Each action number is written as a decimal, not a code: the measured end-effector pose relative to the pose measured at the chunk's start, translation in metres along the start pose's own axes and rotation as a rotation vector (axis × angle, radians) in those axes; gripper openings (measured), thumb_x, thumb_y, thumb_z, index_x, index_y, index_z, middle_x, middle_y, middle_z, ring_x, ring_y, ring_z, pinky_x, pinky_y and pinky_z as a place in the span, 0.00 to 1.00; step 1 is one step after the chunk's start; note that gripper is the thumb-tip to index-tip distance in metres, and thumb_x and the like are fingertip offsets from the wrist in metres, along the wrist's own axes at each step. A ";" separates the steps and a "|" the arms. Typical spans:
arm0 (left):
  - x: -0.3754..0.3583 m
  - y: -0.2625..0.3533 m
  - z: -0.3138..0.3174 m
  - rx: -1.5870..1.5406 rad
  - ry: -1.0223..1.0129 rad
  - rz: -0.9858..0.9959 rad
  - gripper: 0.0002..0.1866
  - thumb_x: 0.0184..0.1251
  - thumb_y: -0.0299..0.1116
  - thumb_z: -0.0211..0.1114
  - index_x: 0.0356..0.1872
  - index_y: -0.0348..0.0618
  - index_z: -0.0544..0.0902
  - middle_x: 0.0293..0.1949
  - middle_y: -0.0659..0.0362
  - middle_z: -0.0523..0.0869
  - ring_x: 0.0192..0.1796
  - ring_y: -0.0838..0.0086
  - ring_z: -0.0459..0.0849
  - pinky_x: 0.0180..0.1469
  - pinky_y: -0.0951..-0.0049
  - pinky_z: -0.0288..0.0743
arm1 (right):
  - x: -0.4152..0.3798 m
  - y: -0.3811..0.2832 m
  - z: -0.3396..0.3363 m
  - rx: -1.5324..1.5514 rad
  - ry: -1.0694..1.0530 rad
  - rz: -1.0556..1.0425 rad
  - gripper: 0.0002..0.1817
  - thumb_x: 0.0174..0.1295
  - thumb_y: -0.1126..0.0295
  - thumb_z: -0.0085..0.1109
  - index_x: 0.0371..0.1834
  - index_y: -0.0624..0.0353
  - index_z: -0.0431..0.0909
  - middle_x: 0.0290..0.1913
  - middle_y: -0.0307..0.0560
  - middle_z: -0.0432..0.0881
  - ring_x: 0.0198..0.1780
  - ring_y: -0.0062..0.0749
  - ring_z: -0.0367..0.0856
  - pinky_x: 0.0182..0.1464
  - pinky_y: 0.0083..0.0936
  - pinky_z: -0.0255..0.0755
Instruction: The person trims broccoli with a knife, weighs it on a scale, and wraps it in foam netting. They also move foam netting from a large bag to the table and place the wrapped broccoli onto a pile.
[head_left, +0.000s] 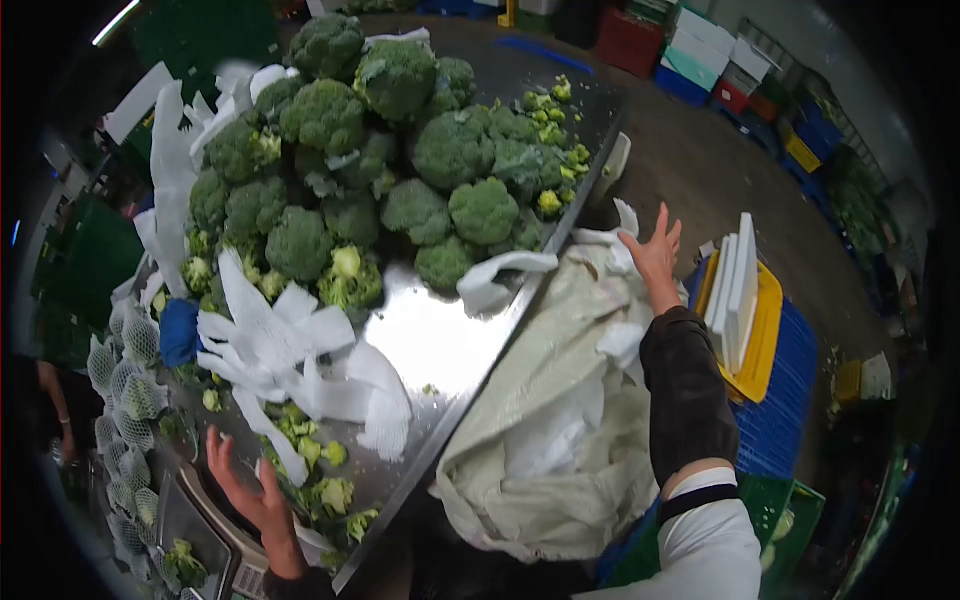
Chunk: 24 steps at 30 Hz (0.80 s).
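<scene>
My left hand (pixel 258 505), fingers apart and holding nothing, hovers over the near left edge of the metal table (pixel 445 335). Beneath and beside it lie cut broccoli stem pieces (pixel 318 450) and a pile of white foam net sleeves (pixel 290 345). My right hand (pixel 656 262) is also open, raised above a large pale woven sack (pixel 540 400) that holds white material. Its thumb is close to a white foam piece (pixel 625 222) at the sack's top; contact cannot be made out. A big heap of broccoli heads (pixel 400 150) covers the table's far part.
A weighing scale (pixel 205 510) stands at the lower left beside several net-wrapped items (pixel 130 400). On the right, a yellow crate (pixel 765 340) holds white foam boards (pixel 735 295). More boxes (pixel 697 50) stand at the back. Another person's arm (pixel 58 405) shows at far left.
</scene>
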<state>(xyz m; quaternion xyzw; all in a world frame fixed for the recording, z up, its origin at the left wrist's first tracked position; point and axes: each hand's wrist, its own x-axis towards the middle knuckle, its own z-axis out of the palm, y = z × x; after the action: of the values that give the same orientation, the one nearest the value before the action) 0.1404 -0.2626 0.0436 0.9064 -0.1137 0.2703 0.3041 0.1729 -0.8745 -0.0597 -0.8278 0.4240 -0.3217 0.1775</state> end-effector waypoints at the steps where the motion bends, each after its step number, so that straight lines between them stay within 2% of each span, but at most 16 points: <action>1: -0.002 0.001 0.001 -0.010 -0.023 -0.014 0.26 0.50 0.20 0.55 0.55 0.35 0.67 0.64 0.47 0.63 0.66 0.56 0.60 0.66 0.61 0.51 | 0.004 0.009 0.014 -0.074 -0.044 -0.004 0.49 0.41 0.48 0.69 0.67 0.45 0.52 0.65 0.67 0.52 0.64 0.63 0.55 0.61 0.49 0.55; 3: -0.008 -0.001 0.003 -0.040 -0.034 -0.034 0.27 0.50 0.19 0.55 0.56 0.36 0.66 0.63 0.47 0.63 0.66 0.57 0.61 0.65 0.62 0.54 | 0.011 0.046 0.053 -0.126 -0.084 0.000 0.47 0.41 0.48 0.68 0.67 0.43 0.55 0.63 0.67 0.56 0.62 0.62 0.58 0.61 0.47 0.57; 5: -0.018 -0.002 0.010 -0.042 -0.068 -0.087 0.26 0.50 0.19 0.55 0.56 0.36 0.67 0.63 0.47 0.64 0.65 0.57 0.62 0.63 0.63 0.56 | 0.007 0.100 0.107 0.022 -0.485 -0.163 0.36 0.44 0.51 0.66 0.59 0.46 0.67 0.55 0.64 0.67 0.56 0.56 0.67 0.58 0.39 0.62; 6: -0.023 -0.003 0.011 -0.060 -0.124 -0.158 0.26 0.50 0.19 0.55 0.55 0.36 0.67 0.62 0.47 0.64 0.64 0.58 0.63 0.62 0.64 0.58 | -0.009 0.102 0.115 0.022 -0.508 -0.144 0.36 0.44 0.51 0.66 0.59 0.46 0.67 0.55 0.64 0.67 0.56 0.56 0.67 0.58 0.39 0.62; 8: -0.033 -0.005 0.015 -0.077 -0.200 -0.162 0.25 0.50 0.19 0.55 0.55 0.36 0.68 0.62 0.47 0.65 0.63 0.58 0.64 0.61 0.64 0.60 | -0.044 0.098 0.105 0.067 -0.413 0.048 0.24 0.46 0.61 0.64 0.49 0.54 0.74 0.46 0.60 0.74 0.49 0.52 0.73 0.53 0.35 0.66; 9: -0.035 -0.005 0.021 -0.121 -0.225 -0.150 0.24 0.50 0.19 0.55 0.54 0.36 0.68 0.61 0.46 0.66 0.63 0.58 0.66 0.59 0.65 0.61 | -0.046 0.108 0.101 0.052 -0.427 0.054 0.24 0.46 0.61 0.64 0.49 0.54 0.74 0.46 0.60 0.74 0.49 0.52 0.73 0.53 0.35 0.66; 11: -0.035 -0.003 0.027 -0.123 -0.232 -0.104 0.22 0.50 0.19 0.55 0.51 0.36 0.69 0.59 0.45 0.68 0.61 0.58 0.68 0.58 0.65 0.63 | -0.043 0.118 0.089 0.207 -0.007 -0.055 0.18 0.47 0.71 0.61 0.45 0.58 0.73 0.43 0.54 0.76 0.45 0.45 0.76 0.49 0.32 0.67; 13: -0.032 0.003 0.027 -0.095 -0.263 -0.018 0.21 0.50 0.18 0.55 0.50 0.35 0.70 0.56 0.45 0.71 0.60 0.57 0.69 0.57 0.65 0.65 | -0.035 0.092 0.043 0.432 0.164 0.033 0.18 0.47 0.78 0.57 0.45 0.60 0.73 0.42 0.49 0.77 0.44 0.38 0.75 0.48 0.27 0.66; 15: -0.028 0.017 0.027 -0.155 -0.244 -0.045 0.21 0.49 0.16 0.55 0.48 0.35 0.71 0.55 0.45 0.72 0.57 0.57 0.72 0.55 0.65 0.68 | -0.054 0.053 -0.033 0.442 0.090 -0.034 0.19 0.47 0.79 0.56 0.46 0.61 0.72 0.43 0.44 0.76 0.45 0.33 0.73 0.48 0.23 0.65; 16: -0.031 0.021 0.031 -0.220 -0.298 -0.055 0.21 0.49 0.17 0.56 0.49 0.35 0.71 0.55 0.45 0.72 0.57 0.57 0.72 0.55 0.65 0.68 | -0.072 0.052 -0.056 0.473 0.081 -0.125 0.22 0.47 0.78 0.57 0.49 0.61 0.71 0.45 0.45 0.75 0.47 0.33 0.73 0.49 0.24 0.64; 17: -0.039 0.021 0.021 -0.231 -0.289 -0.090 0.21 0.50 0.18 0.57 0.49 0.36 0.71 0.54 0.45 0.73 0.56 0.58 0.73 0.55 0.66 0.67 | -0.115 0.076 -0.070 0.398 0.004 -0.108 0.24 0.46 0.76 0.58 0.51 0.61 0.69 0.49 0.45 0.72 0.50 0.33 0.70 0.50 0.27 0.63; 18: -0.044 0.022 0.021 -0.201 -0.309 -0.064 0.22 0.51 0.19 0.59 0.51 0.37 0.71 0.52 0.47 0.75 0.54 0.62 0.75 0.49 0.68 0.73 | -0.143 0.084 -0.076 0.373 -0.002 -0.106 0.27 0.47 0.74 0.58 0.54 0.60 0.66 0.53 0.47 0.70 0.54 0.34 0.68 0.52 0.29 0.63; 20: -0.060 0.026 0.021 -0.317 -0.306 -0.102 0.22 0.51 0.20 0.62 0.50 0.37 0.72 0.51 0.47 0.76 0.54 0.61 0.75 0.53 0.68 0.70 | -0.184 0.077 -0.069 0.247 -0.047 -0.099 0.28 0.52 0.70 0.60 0.58 0.61 0.63 0.56 0.48 0.68 0.56 0.39 0.67 0.55 0.35 0.61; 21: -0.066 0.030 0.019 -0.342 -0.322 -0.092 0.22 0.51 0.20 0.62 0.50 0.38 0.72 0.52 0.48 0.76 0.54 0.60 0.75 0.56 0.67 0.68 | -0.192 0.084 -0.056 0.239 -0.099 -0.053 0.29 0.54 0.68 0.62 0.59 0.62 0.63 0.56 0.53 0.68 0.55 0.44 0.68 0.55 0.35 0.64; 22: -0.069 0.037 0.014 -0.409 -0.362 -0.176 0.21 0.52 0.20 0.62 0.50 0.39 0.72 0.53 0.50 0.75 0.55 0.61 0.75 0.56 0.66 0.68 | -0.194 0.078 -0.042 0.291 -0.115 0.009 0.29 0.54 0.69 0.63 0.58 0.62 0.63 0.57 0.52 0.68 0.55 0.42 0.68 0.55 0.34 0.64; 24: -0.080 0.040 0.002 -0.457 -0.434 -0.182 0.23 0.55 0.19 0.57 0.54 0.40 0.69 0.54 0.50 0.74 0.56 0.58 0.74 0.56 0.67 0.69 | -0.193 0.078 -0.029 0.377 -0.052 0.084 0.29 0.53 0.70 0.64 0.57 0.63 0.63 0.57 0.52 0.68 0.53 0.40 0.70 0.53 0.33 0.66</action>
<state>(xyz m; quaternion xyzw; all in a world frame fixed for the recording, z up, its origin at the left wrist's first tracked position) 0.0598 -0.2923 0.0173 0.8575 -0.1523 0.0099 0.4914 0.0236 -0.7626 -0.1563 -0.7696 0.3856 -0.3661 0.3537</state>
